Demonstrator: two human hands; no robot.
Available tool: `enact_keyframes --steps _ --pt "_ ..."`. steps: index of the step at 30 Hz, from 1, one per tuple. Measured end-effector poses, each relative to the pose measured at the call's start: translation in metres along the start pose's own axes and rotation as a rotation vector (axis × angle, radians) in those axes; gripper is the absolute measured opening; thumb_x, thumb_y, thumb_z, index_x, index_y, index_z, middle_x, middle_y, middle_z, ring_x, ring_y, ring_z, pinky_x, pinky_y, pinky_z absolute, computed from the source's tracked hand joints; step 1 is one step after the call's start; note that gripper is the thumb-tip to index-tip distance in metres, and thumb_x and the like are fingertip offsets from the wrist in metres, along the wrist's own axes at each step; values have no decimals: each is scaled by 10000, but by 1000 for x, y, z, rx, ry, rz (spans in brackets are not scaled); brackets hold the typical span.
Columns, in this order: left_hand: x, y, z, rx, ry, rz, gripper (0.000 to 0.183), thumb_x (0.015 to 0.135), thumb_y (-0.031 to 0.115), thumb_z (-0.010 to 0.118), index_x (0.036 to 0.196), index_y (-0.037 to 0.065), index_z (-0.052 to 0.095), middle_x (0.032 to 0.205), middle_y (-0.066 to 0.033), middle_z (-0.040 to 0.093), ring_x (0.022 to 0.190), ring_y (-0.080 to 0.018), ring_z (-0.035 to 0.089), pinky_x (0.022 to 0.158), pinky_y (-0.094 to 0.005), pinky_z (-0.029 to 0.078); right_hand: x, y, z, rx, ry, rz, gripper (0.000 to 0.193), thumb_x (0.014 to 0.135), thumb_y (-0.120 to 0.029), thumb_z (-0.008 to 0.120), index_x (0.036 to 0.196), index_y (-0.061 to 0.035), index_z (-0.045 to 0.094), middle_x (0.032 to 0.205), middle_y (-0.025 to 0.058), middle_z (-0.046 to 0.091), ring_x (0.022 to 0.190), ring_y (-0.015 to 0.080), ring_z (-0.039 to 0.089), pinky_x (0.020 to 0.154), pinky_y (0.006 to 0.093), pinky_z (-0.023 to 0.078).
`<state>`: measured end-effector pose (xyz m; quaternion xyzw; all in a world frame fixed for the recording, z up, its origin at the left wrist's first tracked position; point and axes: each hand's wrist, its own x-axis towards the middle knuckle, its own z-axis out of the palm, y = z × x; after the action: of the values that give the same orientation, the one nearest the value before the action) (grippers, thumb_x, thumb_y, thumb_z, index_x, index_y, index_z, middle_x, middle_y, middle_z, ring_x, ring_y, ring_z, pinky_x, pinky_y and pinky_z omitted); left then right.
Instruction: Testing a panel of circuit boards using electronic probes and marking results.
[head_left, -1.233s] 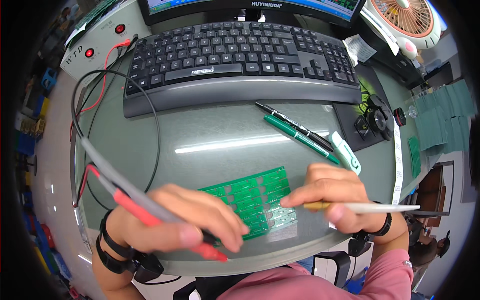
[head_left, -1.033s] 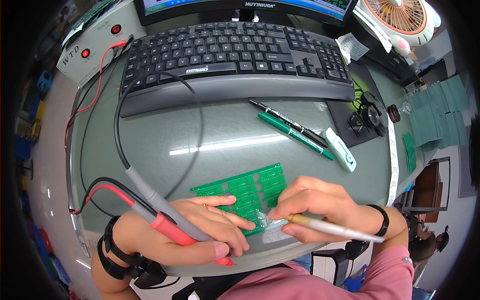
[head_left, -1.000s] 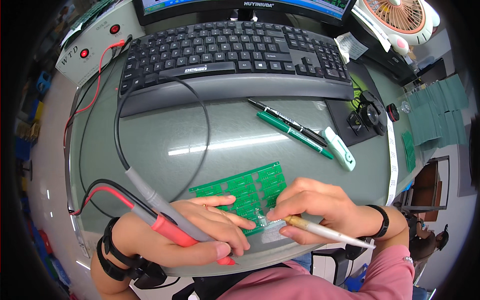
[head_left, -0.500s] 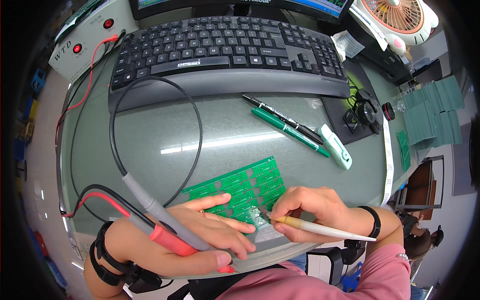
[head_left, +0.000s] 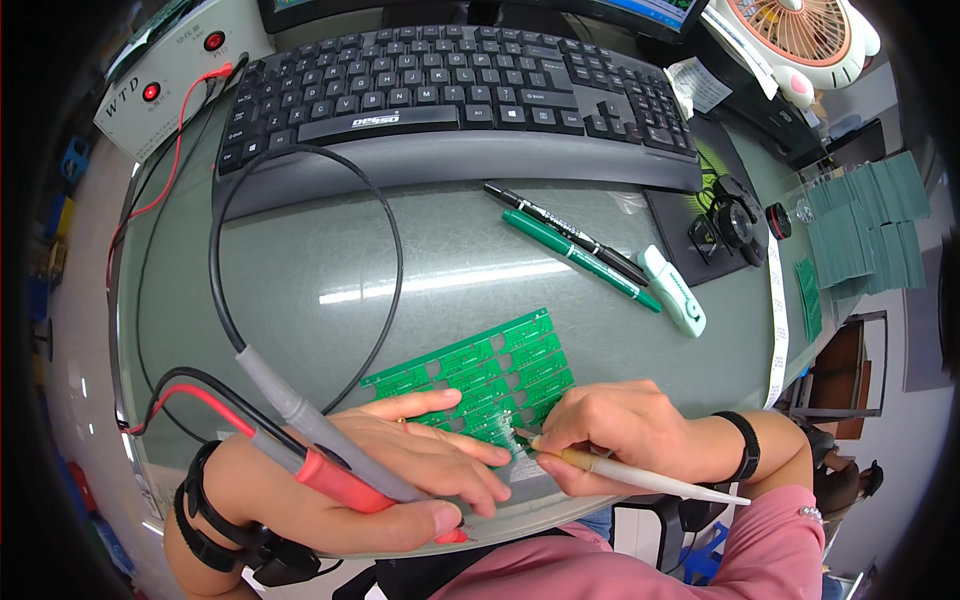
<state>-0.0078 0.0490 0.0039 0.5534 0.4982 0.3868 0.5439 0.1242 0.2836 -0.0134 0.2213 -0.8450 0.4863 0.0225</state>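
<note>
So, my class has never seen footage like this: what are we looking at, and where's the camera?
No robot here: these are a person's bare hands, seen by a fisheye camera worn on their head, which bends straight edges. The left hand holds a red probe and a grey probe, its fingers lying across a green circuit board. The right hand holds a pale pen-like tool pointed at the board. Beyond lie a black pen, a green pen and a keyboard.

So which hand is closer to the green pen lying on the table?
Right. The right hand is below the green pen in the picture; the left hand is farther off, to its lower left, touching the circuit board.
</note>
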Motion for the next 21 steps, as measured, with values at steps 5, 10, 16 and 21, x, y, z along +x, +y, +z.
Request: enact_keyframes --steps 5,10,16,21 --pt "0 1 0 -13 1 -7 374 934 236 413 1233 85 579 1323 -61 567 1358 -266 397 1130 -531 26 1 0 1 -11 -18 -24 186 739 -3 703 824 -23 538 713 88 552 594 246 581 506 330 468" --pt "0 2 0 -29 -4 -23 378 930 234 414 1235 84 578 1327 -62 563 1360 -266 393 1129 -535 20 1 1 2 -12 -16 -31 188 738 1 701 827 -21 537 710 90 549 592 246 580 508 330 470" --pt "0 3 0 -12 41 11 255 973 247 433 1117 87 570 1263 -62 576 1326 -257 431 1144 -520 108 1 3 2 -19 -10 -34 189 738 0 701 829 -20 537 708 92 549 594 247 582 507 334 470" --pt "0 2 -1 -46 -5 -31 388 926 250 412 1235 83 577 1331 -68 560 1362 -274 389 1127 -545 15 2 2 2 -21 -9 -38 192 739 -3 701 830 -21 534 705 93 549 594 247 582 508 336 470"
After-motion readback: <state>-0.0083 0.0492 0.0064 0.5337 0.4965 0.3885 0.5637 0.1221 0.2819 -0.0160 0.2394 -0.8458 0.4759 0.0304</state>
